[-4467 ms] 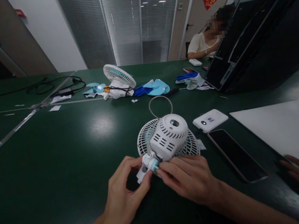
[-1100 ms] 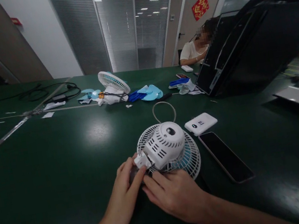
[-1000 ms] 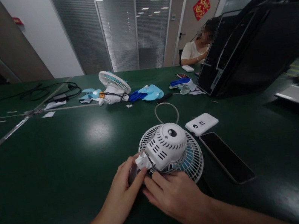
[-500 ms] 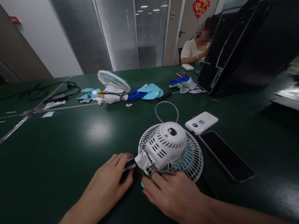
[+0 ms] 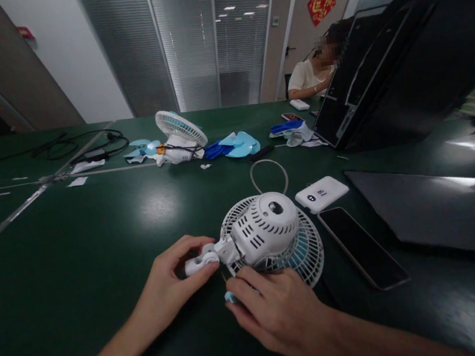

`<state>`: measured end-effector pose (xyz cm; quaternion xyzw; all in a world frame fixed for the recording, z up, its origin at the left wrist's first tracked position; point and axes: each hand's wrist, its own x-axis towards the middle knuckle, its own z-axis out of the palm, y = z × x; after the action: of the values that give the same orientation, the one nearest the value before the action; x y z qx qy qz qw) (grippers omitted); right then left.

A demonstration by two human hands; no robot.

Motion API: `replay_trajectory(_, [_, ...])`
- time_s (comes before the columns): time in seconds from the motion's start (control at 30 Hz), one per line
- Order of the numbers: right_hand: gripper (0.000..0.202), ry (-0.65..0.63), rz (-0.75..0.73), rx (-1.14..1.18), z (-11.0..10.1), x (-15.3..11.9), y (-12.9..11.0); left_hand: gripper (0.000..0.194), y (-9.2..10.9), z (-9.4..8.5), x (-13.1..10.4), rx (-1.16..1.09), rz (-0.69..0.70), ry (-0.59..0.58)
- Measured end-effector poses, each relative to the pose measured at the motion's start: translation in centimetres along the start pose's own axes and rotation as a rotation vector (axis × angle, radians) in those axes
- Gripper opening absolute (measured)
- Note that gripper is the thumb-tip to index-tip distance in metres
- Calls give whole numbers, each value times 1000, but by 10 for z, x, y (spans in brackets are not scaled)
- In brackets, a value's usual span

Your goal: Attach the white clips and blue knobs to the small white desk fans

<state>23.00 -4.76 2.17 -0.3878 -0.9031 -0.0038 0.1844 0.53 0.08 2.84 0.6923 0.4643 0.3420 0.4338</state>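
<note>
A small white fan (image 5: 266,228) lies grille-down on the green table, its motor housing facing up and light-blue blades showing through the grille. My left hand (image 5: 174,276) grips the white clip (image 5: 201,259) at the fan's left end between thumb and fingers. Beside the grille's lower left edge, my right hand (image 5: 278,311) is closed around a small light-blue piece (image 5: 230,296), most of it hidden by the fingers. A thin dark strand shows just above that piece. The white power bank (image 5: 323,193) and a dark phone (image 5: 362,247) lie right of the fan.
Along the back stand a second fan (image 5: 182,135), light-blue blades (image 5: 241,144) and gloves (image 5: 293,132). Black cables (image 5: 77,144) lie at the back left. A large black case (image 5: 410,64) and a dark flat panel (image 5: 442,204) are at the right. A person (image 5: 312,77) sits beyond the table.
The clip in my left hand has turned, showing its white side where a dark side showed before. The view has shifted slightly, and the dark panel at the right has come into view.
</note>
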Motion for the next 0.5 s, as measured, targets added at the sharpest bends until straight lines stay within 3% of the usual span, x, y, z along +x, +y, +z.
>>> replay_trajectory(0.3, [22, 93, 59, 109, 1, -4, 3, 33, -4, 9, -2, 46, 119, 70])
replay_trajectory(0.5, [22, 175, 43, 170, -1, -5, 4, 35, -2, 13, -1, 39, 109, 78])
